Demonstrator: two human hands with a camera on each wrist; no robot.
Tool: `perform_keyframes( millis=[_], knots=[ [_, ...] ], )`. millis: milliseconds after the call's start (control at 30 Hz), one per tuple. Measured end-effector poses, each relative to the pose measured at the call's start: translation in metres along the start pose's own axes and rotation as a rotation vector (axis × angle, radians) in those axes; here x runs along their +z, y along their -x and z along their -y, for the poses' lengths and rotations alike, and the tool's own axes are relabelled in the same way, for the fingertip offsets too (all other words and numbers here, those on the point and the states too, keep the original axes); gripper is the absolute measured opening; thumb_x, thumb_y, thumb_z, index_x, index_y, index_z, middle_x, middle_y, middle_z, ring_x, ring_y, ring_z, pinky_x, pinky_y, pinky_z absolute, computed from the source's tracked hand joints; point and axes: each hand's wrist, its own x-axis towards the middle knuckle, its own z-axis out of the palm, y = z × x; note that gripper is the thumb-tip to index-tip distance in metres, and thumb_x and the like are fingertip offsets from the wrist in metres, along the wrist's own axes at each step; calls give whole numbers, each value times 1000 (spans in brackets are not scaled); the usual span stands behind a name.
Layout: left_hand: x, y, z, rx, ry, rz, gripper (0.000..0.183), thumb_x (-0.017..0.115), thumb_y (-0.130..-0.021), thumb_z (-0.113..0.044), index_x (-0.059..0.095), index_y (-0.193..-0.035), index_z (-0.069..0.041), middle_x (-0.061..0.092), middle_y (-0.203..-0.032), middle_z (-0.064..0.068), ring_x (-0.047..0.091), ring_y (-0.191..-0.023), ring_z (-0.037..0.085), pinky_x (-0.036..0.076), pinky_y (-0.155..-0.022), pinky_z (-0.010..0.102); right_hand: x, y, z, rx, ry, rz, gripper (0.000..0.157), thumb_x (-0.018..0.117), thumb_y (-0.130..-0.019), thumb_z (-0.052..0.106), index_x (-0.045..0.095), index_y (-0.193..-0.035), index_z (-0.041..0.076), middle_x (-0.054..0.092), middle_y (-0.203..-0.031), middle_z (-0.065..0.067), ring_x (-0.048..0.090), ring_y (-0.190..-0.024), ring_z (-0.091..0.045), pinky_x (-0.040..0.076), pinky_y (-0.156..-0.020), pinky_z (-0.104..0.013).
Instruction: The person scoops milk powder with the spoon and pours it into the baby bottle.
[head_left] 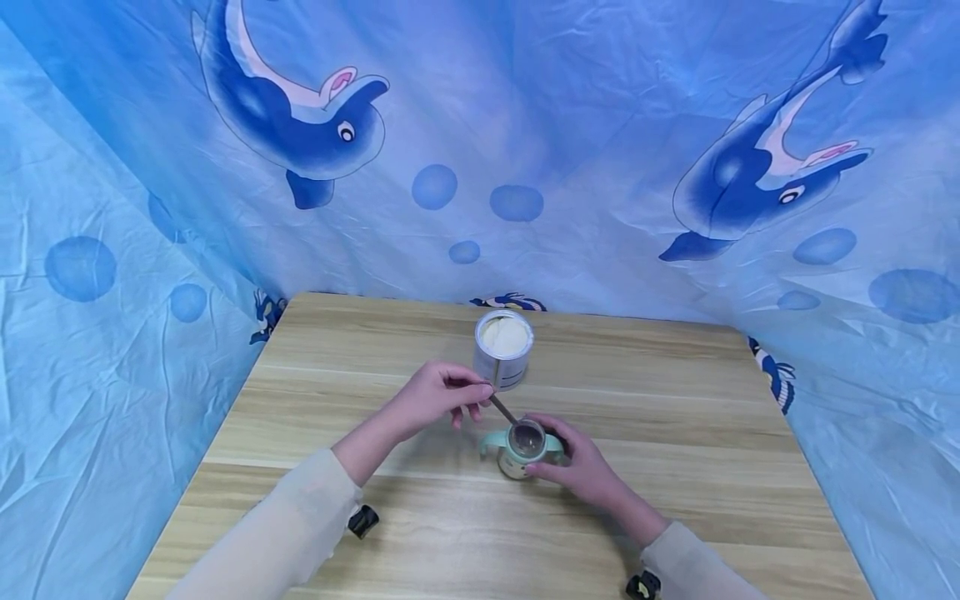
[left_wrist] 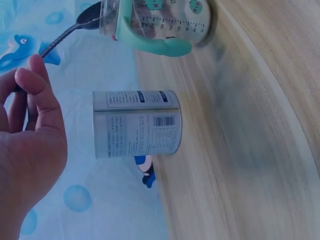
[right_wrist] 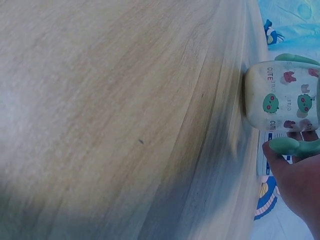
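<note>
My left hand (head_left: 435, 398) pinches the handle of a dark metal spoon (left_wrist: 60, 39) between thumb and fingers. The spoon's bowl is at the open mouth of a clear baby bottle (head_left: 513, 468) with two green side handles. In the left wrist view, printed measuring marks show on the bottle's wall. My right hand (head_left: 576, 468) grips the bottle on its right side, around the green handle (right_wrist: 285, 145). The bottle stands upright on the table. Just behind both hands is an open can (head_left: 513, 367), filled near the rim with pale powder (head_left: 505, 336).
A wood-grain table (head_left: 360, 350) lies under everything. Blue sheeting (head_left: 585, 108) with dolphins and bubbles hangs behind it and along its sides. Black bands (head_left: 363, 522) sit near both sleeves.
</note>
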Motion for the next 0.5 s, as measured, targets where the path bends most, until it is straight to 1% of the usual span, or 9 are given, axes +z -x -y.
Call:
perform_keyframes(
  millis=[133,267,333,500],
  knots=[
    [-1,0,-1,-10,21,-12,28,72,-104,-20,77,-116,5,79,-98,16,74,-77,18,58,-55,25,0,1,0,17,1,-4,77,92,-85,24,57,-153,17,65,-147,-2,59,-135,-20,43,-119,-37],
    [0,1,-5,-27,30,-30,30,72,-104,-18,76,-117,8,79,-97,15,75,-76,17,59,-57,25,0,1,0,23,4,-7,76,92,-85,24,57,-153,18,65,-147,-1,59,-135,-21,43,-119,-38],
    [0,2,-8,-40,32,-38,28,73,-103,-18,77,-117,7,79,-96,14,76,-77,17,60,-58,26,0,1,0,22,6,-8,76,92,-86,24,57,-153,18,65,-147,-1,59,-135,-21,42,-119,-37],
    [-1,4,-11,-47,20,-63,26,73,-103,-17,78,-115,6,79,-94,13,77,-77,18,61,-59,26,0,1,-1,12,-4,-10,75,92,-86,23,58,-152,18,65,-146,-1,59,-135,-20,42,-119,-34]
  ],
)
